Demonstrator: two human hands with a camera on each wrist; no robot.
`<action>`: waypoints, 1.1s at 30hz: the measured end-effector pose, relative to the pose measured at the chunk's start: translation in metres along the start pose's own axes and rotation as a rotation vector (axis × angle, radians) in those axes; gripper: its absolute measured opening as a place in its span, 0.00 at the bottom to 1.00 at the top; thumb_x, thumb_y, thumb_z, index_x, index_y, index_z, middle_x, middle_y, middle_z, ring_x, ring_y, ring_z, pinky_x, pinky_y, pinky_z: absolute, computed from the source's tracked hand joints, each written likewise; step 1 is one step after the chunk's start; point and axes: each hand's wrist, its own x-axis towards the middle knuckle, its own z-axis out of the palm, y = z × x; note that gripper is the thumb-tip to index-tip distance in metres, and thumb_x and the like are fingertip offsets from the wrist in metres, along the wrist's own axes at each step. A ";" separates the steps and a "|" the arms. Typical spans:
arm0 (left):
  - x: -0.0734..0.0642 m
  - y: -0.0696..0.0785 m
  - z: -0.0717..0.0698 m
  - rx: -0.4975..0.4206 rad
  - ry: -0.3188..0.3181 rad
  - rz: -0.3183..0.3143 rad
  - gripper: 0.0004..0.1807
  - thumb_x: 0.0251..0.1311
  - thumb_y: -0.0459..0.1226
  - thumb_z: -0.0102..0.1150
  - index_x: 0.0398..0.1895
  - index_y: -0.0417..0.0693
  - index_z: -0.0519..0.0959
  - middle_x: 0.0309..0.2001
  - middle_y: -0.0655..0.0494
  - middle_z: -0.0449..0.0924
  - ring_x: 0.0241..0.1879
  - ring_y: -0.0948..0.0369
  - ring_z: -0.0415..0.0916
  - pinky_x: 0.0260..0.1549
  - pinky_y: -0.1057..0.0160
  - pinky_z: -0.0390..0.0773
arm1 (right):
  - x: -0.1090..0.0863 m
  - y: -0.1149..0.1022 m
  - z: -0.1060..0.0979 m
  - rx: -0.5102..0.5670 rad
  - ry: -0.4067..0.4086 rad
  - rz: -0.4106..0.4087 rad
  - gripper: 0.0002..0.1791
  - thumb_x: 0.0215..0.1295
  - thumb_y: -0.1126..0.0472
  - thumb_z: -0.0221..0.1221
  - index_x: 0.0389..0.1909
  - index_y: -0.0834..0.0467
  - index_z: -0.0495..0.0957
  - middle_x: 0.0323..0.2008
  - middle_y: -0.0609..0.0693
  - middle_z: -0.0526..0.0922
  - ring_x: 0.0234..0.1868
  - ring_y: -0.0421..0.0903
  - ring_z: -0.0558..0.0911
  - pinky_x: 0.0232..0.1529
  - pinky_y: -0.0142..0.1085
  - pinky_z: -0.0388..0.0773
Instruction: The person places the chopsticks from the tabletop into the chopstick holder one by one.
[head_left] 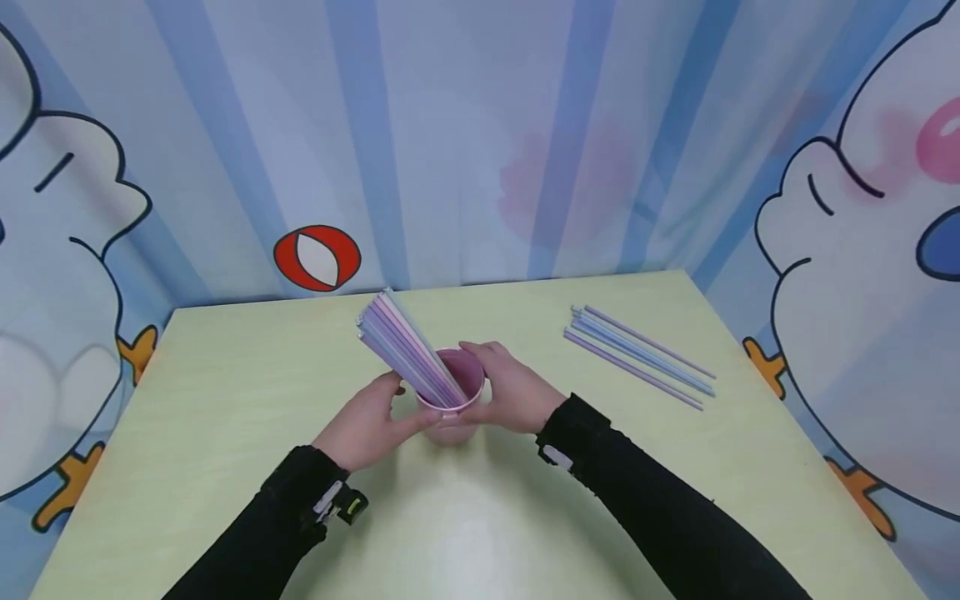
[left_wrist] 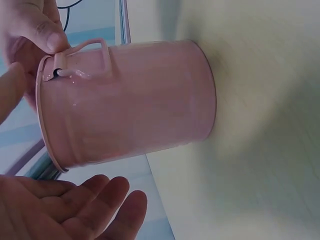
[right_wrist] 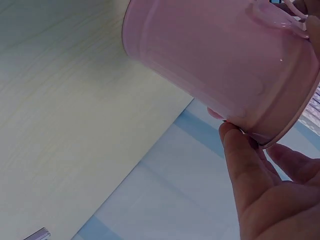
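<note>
A pink cup (head_left: 447,427) with a small wire handle (left_wrist: 106,57) stands upright on the table. Inside it, a thick bundle of pastel straws (head_left: 408,346) leans to the left over the rim. My right hand (head_left: 517,387) holds the cup's rim on the right, its thumb at the front near the handle and its fingers round the far side. On the other side is my left hand (head_left: 371,425), thumb toward the front rim and fingers loosely spread beside the cup. In the left wrist view these fingers (left_wrist: 102,205) appear apart from the cup wall.
Several loose purple and blue straws (head_left: 637,354) lie on the pale yellow table (head_left: 247,392) to the right. A striped blue curtain (head_left: 457,150) with cartoon figures borders the back and both sides of the table.
</note>
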 end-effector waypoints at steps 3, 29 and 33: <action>0.004 0.003 0.002 -0.020 -0.012 -0.004 0.47 0.54 0.58 0.65 0.74 0.51 0.59 0.68 0.53 0.67 0.65 0.54 0.65 0.60 0.44 0.69 | -0.002 0.001 0.000 -0.025 0.011 -0.004 0.49 0.51 0.50 0.73 0.73 0.55 0.60 0.62 0.53 0.69 0.62 0.46 0.68 0.63 0.42 0.69; 0.019 0.002 0.013 -0.111 -0.047 -0.060 0.47 0.50 0.57 0.69 0.71 0.53 0.61 0.65 0.54 0.69 0.63 0.54 0.67 0.63 0.42 0.65 | -0.006 0.056 -0.036 -0.328 0.088 0.007 0.28 0.63 0.62 0.64 0.64 0.62 0.72 0.57 0.58 0.78 0.55 0.54 0.78 0.57 0.45 0.76; 0.022 0.003 0.015 -0.085 -0.044 -0.060 0.47 0.50 0.58 0.68 0.71 0.52 0.63 0.65 0.53 0.70 0.64 0.53 0.66 0.64 0.42 0.65 | -0.017 0.111 -0.061 -0.591 0.145 0.108 0.17 0.64 0.62 0.63 0.53 0.63 0.81 0.46 0.58 0.83 0.48 0.54 0.81 0.50 0.46 0.79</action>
